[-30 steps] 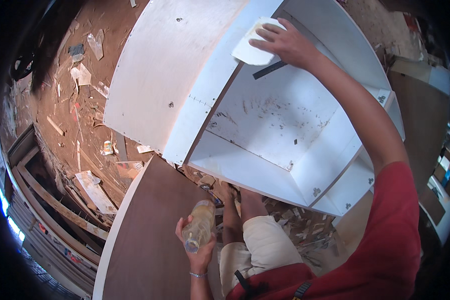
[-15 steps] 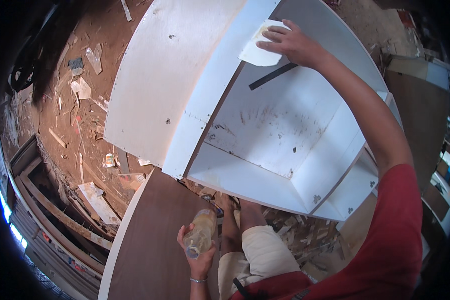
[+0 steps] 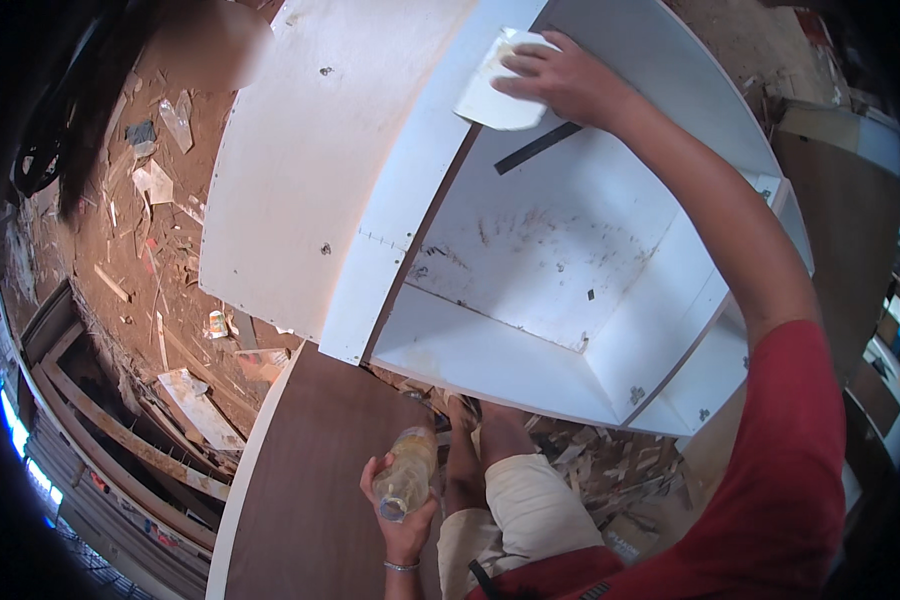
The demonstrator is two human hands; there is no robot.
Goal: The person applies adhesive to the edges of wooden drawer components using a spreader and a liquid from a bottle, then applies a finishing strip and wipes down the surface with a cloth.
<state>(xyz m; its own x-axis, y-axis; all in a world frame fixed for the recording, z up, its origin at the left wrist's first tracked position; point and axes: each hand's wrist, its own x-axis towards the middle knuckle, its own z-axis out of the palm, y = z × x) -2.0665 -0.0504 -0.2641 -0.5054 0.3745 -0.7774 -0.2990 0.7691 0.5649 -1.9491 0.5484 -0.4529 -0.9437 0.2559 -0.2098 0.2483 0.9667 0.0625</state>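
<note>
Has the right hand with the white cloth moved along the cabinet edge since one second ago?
Cannot tell. The right hand presses the white cloth at the same place beside the dark strip on the white cabinet; only the camera seems shifted.

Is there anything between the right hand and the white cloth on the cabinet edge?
Nothing visible. The right hand already lies flat on the cloth, pressing it on the white cabinet edge. A dark strip lies just beside, not in the way.
</note>
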